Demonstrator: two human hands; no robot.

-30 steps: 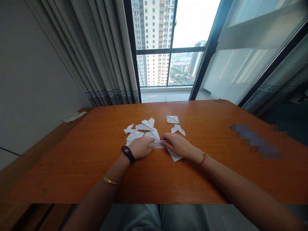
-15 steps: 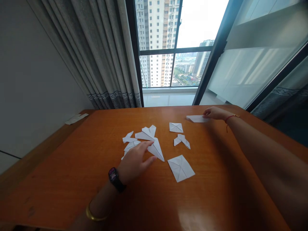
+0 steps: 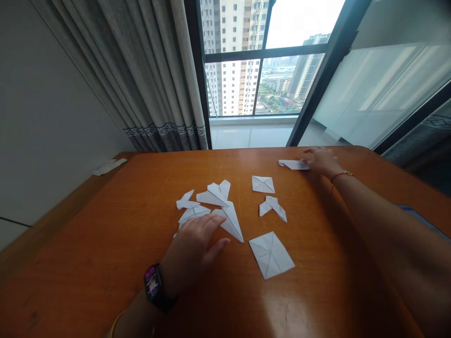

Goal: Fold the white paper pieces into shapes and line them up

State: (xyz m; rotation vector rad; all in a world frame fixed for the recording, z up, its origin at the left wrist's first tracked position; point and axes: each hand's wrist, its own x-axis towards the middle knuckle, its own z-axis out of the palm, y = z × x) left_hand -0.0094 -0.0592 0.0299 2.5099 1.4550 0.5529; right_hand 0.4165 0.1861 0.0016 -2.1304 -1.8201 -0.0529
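My left hand [image 3: 195, 237] hovers over or rests on a cluster of white folded papers, fingers spread, gripping nothing. Under and beyond it lie a folded paper [image 3: 194, 212], a pointed paper plane [image 3: 230, 222] and a second paper plane [image 3: 215, 193]. A small bent paper shape [image 3: 185, 201] sits left of these. Near the far right edge, my right hand [image 3: 321, 161] has its fingers apart at the right end of a long, flat folded paper [image 3: 293, 164], which lies on the table. That paper's right tip is partly hidden by the fingers.
On the brown wooden table [image 3: 116, 225] are a small creased paper square [image 3: 262, 184], a V-shaped folded paper [image 3: 272, 208] and a larger creased square [image 3: 271, 255]. Paper strips [image 3: 109, 166] lie at the far left corner. A curtain [image 3: 158, 84] and window stand behind.
The view has tilted down slightly. My right hand's fingers have loosened from the long folded paper, which now lies flat. My left hand has shifted slightly left and remains spread.
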